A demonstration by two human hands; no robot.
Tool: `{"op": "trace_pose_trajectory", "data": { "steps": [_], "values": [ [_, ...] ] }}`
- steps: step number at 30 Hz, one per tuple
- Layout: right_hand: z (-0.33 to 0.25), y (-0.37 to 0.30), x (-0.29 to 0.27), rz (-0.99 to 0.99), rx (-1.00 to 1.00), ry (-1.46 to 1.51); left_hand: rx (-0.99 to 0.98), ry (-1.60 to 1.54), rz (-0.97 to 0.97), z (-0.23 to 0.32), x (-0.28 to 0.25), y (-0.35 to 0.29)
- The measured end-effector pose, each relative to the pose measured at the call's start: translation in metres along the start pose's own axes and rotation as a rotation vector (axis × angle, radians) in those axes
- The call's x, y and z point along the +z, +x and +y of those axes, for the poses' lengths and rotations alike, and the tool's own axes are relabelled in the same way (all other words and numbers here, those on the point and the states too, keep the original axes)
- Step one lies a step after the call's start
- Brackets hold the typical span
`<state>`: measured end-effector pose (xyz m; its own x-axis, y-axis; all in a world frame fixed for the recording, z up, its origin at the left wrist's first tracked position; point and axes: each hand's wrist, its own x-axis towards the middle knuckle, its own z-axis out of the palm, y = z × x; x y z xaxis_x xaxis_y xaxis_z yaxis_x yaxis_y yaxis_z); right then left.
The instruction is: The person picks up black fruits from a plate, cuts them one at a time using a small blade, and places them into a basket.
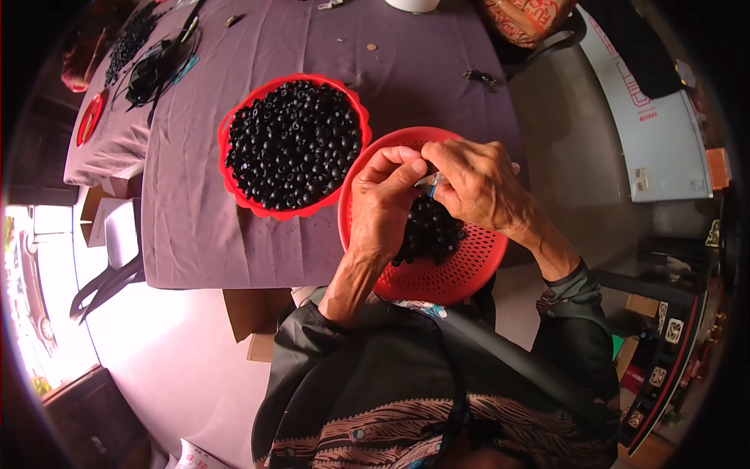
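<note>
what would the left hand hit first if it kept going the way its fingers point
Probably the right hand: the left hand points up and right, its fingers already meeting the right hand's over a small pale piece. Depth is unclear.

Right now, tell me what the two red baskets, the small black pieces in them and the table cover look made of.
Round red perforated basket near the hands: likely moulded plastic, matte, with regular rows of holes. Scalloped red basket on the table: probably the same plastic, smooth rim. Small black round pieces: hard and slightly glossy, plastic or rubber; unclear which. Mauve table cover: cloth, dull, hanging in soft folds.
</note>
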<state>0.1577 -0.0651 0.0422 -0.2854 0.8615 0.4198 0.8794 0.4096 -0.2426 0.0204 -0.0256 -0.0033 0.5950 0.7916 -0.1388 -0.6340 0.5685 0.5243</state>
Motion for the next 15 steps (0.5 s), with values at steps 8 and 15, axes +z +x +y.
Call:
{"op": "trace_pose_trajectory", "data": {
  "steps": [8, 15],
  "values": [
    [-0.002, -0.01, 0.015, -0.089, -0.001, 0.028, -0.043, 0.243, 0.061, -0.003, -0.018, -0.007],
    [0.001, -0.02, 0.016, -0.25, 0.123, 0.177, 0.256, 0.891, 0.163, 0.029, -0.051, -0.007]
  ]
}}
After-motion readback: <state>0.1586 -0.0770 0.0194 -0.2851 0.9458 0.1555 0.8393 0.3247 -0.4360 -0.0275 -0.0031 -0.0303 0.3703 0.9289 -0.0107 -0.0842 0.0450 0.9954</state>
